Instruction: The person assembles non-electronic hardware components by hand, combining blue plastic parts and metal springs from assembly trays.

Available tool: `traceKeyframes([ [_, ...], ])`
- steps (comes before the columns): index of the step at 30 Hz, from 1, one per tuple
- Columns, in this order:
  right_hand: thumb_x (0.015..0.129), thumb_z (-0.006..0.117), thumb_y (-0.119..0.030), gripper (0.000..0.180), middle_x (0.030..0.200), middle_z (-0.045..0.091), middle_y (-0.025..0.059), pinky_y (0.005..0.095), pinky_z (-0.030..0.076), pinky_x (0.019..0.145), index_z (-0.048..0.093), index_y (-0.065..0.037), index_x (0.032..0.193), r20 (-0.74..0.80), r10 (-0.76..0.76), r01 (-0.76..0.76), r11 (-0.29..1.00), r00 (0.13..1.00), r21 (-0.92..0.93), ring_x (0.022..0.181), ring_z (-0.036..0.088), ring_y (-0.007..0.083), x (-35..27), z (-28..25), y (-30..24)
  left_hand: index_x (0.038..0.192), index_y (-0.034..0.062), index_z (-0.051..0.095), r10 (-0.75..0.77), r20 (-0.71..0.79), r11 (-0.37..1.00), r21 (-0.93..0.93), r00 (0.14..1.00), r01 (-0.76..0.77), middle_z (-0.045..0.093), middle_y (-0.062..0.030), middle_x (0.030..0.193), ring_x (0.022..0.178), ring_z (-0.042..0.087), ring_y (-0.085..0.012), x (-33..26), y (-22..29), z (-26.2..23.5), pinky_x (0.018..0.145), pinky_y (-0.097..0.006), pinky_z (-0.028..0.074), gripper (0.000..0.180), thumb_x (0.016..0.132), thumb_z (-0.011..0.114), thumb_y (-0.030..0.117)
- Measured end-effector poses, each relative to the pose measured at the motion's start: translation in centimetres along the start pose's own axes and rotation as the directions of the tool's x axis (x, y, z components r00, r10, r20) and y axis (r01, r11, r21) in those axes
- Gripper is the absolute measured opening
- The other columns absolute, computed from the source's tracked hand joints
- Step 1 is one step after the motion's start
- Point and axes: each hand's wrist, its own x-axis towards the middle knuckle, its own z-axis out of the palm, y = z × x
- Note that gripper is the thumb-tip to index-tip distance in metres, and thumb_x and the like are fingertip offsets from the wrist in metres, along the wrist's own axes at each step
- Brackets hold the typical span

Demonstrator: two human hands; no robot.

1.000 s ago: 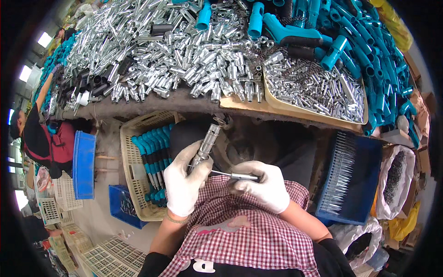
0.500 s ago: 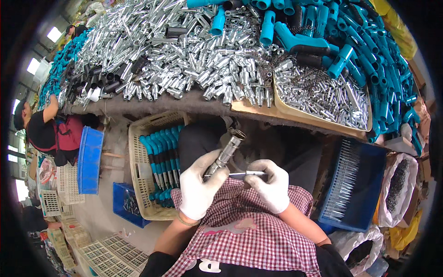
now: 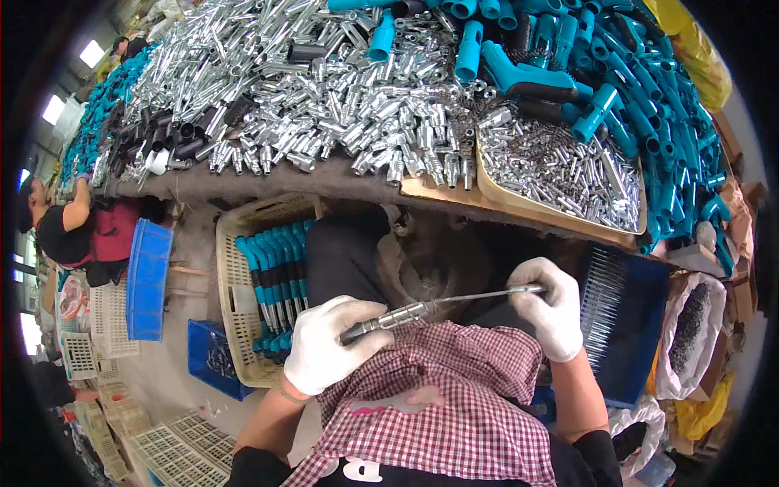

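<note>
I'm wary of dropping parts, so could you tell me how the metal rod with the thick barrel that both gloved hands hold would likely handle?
The metal rod looks rigid, spanning straight from left hand to right hand. Its shiny surface may be slippery. Being round, it would probably roll if set down.

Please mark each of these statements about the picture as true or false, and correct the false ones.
1. Both hands wear white gloves. True: the left hand and the right hand are both gloved.
2. The two hands hold one long metal tool between them. True: the metal tool runs from the left hand to the right hand.
3. The beige basket holds red handles. False: the beige basket holds teal-handled tools.
4. The left hand rests on the table. False: it is below the table edge, over the checked cloth on the lap.
5. Shiny metal parts are piled on the table. True: a heap of metal parts covers it.
</note>
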Motion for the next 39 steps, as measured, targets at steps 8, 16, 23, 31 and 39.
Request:
traceKeyframes([
  [8,0.078,0.069,-0.022,0.024,0.082,0.064,0.0063,0.0276,0.048,0.068,0.064,-0.001,0.09,0.239,-0.023,0.017,0.999,0.971,0.028,0.071,0.059,0.0135,0.6,1.7,-0.8,0.098,0.0026,0.071,0.069,0.088,0.997,-0.023,0.994,-0.067,0.07,-0.0133,0.082,0.07,0.069,-0.0276,0.2,0.5,0.3,0.064,-0.034,0.055,0.031,0.073,0.08,0.018],
  [16,0.087,0.067,-0.047,0.047,0.084,0.064,0.0153,0.0351,0.051,0.07,0.059,-0.002,0.099,0.305,-0.176,0.185,0.983,0.936,-0.001,0.076,0.066,0.0287,-0.7,4.6,0.4,0.106,0.0049,0.071,0.068,0.226,0.997,-0.047,0.972,-0.059,0.07,-0.0139,0.086,0.071,0.069,-0.0278,0.6,0.8,0.3,0.064,-0.033,0.054,0.036,0.075,0.079,0.019],
  [23,0.092,0.063,-0.037,0.037,0.082,0.06,0.0161,0.0378,0.05,0.067,0.053,-0.005,0.107,0.381,-0.237,0.292,0.952,0.894,-0.094,0.074,0.064,0.0343,-1.1,5.0,0.2,0.108,0.0043,0.071,0.066,0.263,0.969,-0.248,0.963,0.001,0.071,-0.0151,0.093,0.078,0.071,-0.0281,-0.2,-0.2,0.7,0.069,-0.033,0.055,0.038,0.073,0.081,0.014],
  [31,0.099,0.048,-0.051,0.062,0.106,0.065,0.0149,0.035,0.052,0.084,0.051,0.004,0.129,0.311,-0.16,0.031,0.924,0.937,0.382,0.096,0.065,0.0225,-1.3,5.5,1.2,0.104,0.0045,0.072,0.006,0.23,0.993,-0.116,0.973,0.021,0.072,-0.015,0.094,0.08,0.071,-0.0286,-0.3,1.0,0.5,0.07,-0.034,0.056,0.032,0.075,0.079,0.016],
  [39,0.101,0.05,-0.041,0.057,0.109,0.064,0.0177,0.0342,0.057,0.086,0.052,0.008,0.129,0.385,0.045,-0.265,0.798,0.922,0.541,0.1,0.067,0.0234,-2.7,6.9,1.8,0.109,0.0107,0.067,0.154,0.294,0.963,0.169,0.943,-0.21,0.068,-0.0084,0.081,0.071,0.068,-0.0265,0.4,1.3,1.5,0.061,-0.035,0.053,0.035,0.079,0.075,0.026],
])
